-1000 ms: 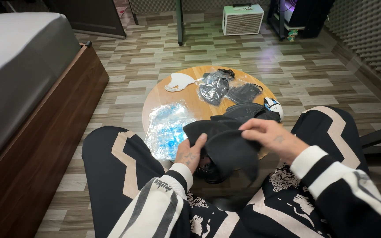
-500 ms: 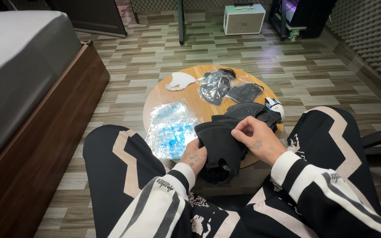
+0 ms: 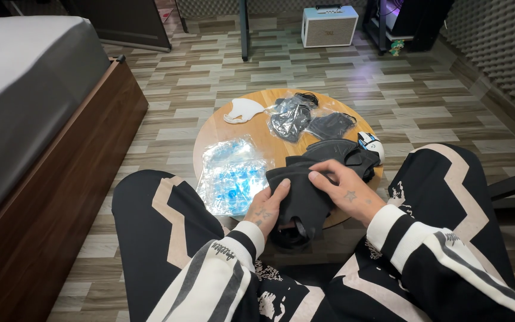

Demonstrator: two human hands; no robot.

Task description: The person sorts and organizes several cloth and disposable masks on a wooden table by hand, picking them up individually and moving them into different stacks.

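While both hands work over the near edge of the round wooden desk (image 3: pixel 233 119), they hold the same black mask (image 3: pixel 298 200). The left hand (image 3: pixel 264 206) is closed on the left side of the mask, with the thumb on top of the fabric and the other fingers under it. The right hand (image 3: pixel 346 189) lies on the right side, its fingers half bent and its fingertips (image 3: pixel 316 177) pressing the upper fold. The lower end of the mask hangs down between the knees, below the desk edge.

Just behind the held mask, more black masks (image 3: pixel 335 150) lie in a pile on the desk. A clear bag with blue print (image 3: pixel 231 176) lies to the left, just beside the left hand. Farther back are two clear bags with dark masks inside (image 3: pixel 305 116), and a white mask (image 3: pixel 242 110) lies near the far left rim. A small white object (image 3: pixel 371 143) sits at the right rim. On the floor beyond stands a white speaker (image 3: pixel 329 25), and a bed (image 3: pixel 25 77) is at the left.
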